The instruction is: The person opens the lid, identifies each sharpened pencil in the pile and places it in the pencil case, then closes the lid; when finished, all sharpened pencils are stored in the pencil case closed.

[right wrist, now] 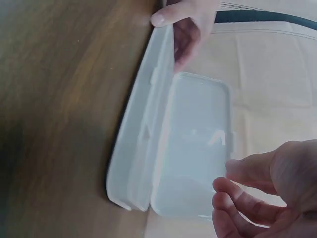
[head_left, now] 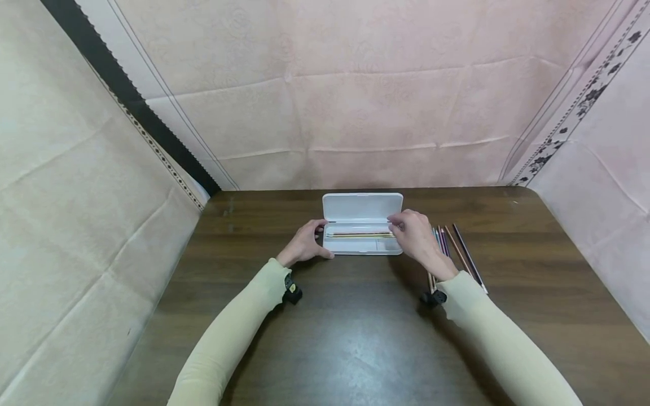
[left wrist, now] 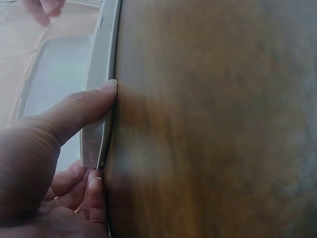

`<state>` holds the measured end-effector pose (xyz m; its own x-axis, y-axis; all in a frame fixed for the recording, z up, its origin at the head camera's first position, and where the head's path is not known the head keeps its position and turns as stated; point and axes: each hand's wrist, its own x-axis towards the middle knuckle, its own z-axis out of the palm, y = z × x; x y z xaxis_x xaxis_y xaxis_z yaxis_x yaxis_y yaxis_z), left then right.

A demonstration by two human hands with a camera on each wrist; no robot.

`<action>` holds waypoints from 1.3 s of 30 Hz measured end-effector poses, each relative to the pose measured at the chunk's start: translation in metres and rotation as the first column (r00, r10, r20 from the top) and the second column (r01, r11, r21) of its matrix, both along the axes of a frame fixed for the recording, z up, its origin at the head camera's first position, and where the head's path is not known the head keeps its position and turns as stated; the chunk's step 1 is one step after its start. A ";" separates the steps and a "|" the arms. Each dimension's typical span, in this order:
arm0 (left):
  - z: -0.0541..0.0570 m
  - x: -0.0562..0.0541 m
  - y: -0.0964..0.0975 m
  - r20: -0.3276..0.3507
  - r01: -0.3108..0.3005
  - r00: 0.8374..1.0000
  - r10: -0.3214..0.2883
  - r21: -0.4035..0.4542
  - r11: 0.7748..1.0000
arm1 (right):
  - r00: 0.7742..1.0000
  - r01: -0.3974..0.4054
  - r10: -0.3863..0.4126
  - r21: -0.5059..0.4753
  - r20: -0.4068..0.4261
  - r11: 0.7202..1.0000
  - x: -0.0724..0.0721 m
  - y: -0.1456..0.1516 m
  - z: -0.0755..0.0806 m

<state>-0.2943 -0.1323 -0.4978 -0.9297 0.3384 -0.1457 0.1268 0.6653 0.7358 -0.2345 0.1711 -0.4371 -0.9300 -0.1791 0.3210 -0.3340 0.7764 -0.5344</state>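
Note:
A white plastic pencil case (head_left: 363,207) lies with its lid flipped back, hinge side away from me. Slim pencils (head_left: 358,234) lie lengthwise inside it. My left hand (head_left: 306,243) grips the case's left end; in the left wrist view its thumb (left wrist: 91,106) presses the front wall while the other fingers bend round the end. My right hand (head_left: 417,239) hovers over the case's right end. The right wrist view shows its fingers (right wrist: 247,201) loosely bent, thumb apart from them, with nothing between.
Several coloured pencils (head_left: 461,251) lie on the brown wooden table (head_left: 345,327) to the right of the case, partly under my right forearm. Pale cloth (head_left: 355,124) hangs behind the table's far edge and along both sides.

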 end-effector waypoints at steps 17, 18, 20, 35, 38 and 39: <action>-0.001 0.002 0.001 0.011 -0.008 1.000 0.008 -0.001 1.000 | 0.994 0.096 -0.097 0.022 0.043 0.995 0.043 0.048 0.012; -0.001 0.002 0.001 0.013 -0.007 1.000 0.007 -0.003 1.000 | 0.994 0.101 -0.102 0.029 0.041 0.994 0.046 0.051 0.011; 0.000 0.001 0.001 0.012 -0.005 1.000 0.005 -0.004 1.000 | 0.993 0.110 -0.112 0.038 0.047 0.993 0.050 0.056 0.009; 0.002 -0.001 0.001 0.000 -0.001 1.000 0.001 -0.014 1.000 | 0.948 0.159 -0.182 0.110 0.260 0.981 0.072 0.094 -0.013; 0.001 -0.001 0.001 0.007 0.000 1.000 0.001 -0.016 1.000 | 0.941 0.160 -0.189 0.123 0.282 0.979 0.073 0.098 -0.020; 0.001 -0.001 0.001 0.008 -0.001 1.000 0.001 -0.017 1.000 | 0.937 0.161 -0.191 0.124 0.293 0.979 0.074 0.099 -0.021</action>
<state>-0.2951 -0.1318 -0.4969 -0.9288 0.3349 -0.1585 0.1206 0.6777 0.7254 -0.1607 0.2701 -0.4586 -0.9997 -0.0201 0.0099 -0.0223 0.8609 -0.5083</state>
